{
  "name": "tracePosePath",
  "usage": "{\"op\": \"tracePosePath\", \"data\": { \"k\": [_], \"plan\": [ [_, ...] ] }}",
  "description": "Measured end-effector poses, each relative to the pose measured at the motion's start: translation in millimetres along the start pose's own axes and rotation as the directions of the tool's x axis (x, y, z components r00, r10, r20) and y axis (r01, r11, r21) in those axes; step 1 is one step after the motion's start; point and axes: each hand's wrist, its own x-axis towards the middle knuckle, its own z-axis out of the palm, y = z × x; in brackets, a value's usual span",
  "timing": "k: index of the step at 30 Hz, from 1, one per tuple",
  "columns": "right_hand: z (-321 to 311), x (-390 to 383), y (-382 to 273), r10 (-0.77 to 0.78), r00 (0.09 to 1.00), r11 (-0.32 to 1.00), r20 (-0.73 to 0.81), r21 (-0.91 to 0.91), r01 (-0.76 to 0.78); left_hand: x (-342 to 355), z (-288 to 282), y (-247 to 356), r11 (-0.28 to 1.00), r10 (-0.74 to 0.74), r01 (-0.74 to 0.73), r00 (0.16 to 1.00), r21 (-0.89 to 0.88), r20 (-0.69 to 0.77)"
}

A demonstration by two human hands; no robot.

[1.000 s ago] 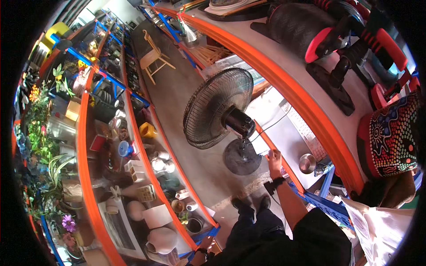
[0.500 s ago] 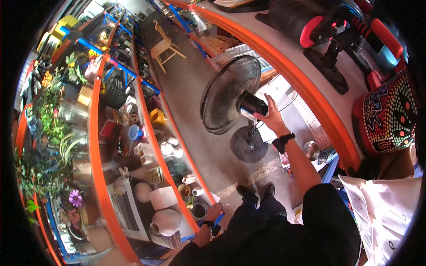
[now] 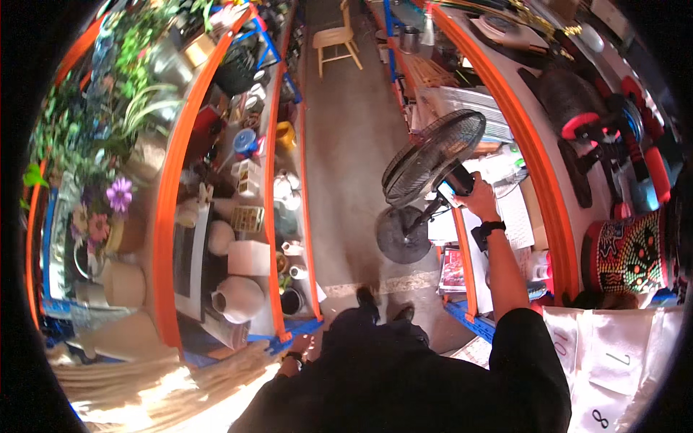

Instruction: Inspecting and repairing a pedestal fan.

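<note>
A black pedestal fan [image 3: 433, 160] stands on the aisle floor, its caged head tipped upward and its round base [image 3: 403, 235] flat on the concrete. My right hand [image 3: 478, 200] is wrapped around the back of the motor housing behind the cage. That arm reaches forward, with a black watch at the wrist. Down at the lower left, my left hand [image 3: 302, 347] hangs near the blue end beam [image 3: 296, 333] of the left shelf. It is small and blurred, and its fingers cannot be made out.
Orange-edged shelves line both sides. The left rack holds flowers [image 3: 119, 195], a white round vase [image 3: 238, 299] and pots. On the right are papers, a dotted drum [image 3: 626, 252] and black-and-red equipment [image 3: 581, 126]. A wooden chair [image 3: 336, 42] stands farther along the aisle.
My view has turned, so the aisle runs straighter ahead and the fan sits farther right in it. My right hand stays at the motor housing, its fingers now closed more around it.
</note>
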Motion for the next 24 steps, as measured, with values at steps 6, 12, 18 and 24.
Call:
{"op": "tracePosePath", "data": {
  "k": [6,12,18,24],
  "plan": [
    [2,21,-36,0.096,0.995,0.926,0.022,-0.369,-0.081,51,-18,-13,0.968,-0.234,0.229,0.971,0.106,0.043],
    [13,37,-60,0.151,0.979,0.805,0.140,-0.592,-0.040,159,-18,95,0.292,0.404,-0.337,0.892,0.895,0.204],
    [42,35,-83,0.100,0.990,0.865,0.099,-0.500,-0.037,216,35,238,0.096,0.678,-0.553,0.645,0.828,0.352],
    [59,16,-144,0.137,0.987,0.869,0.080,-0.488,-0.081,164,154,357,0.294,0.389,-0.663,0.741,0.689,0.547]
  ]
}}
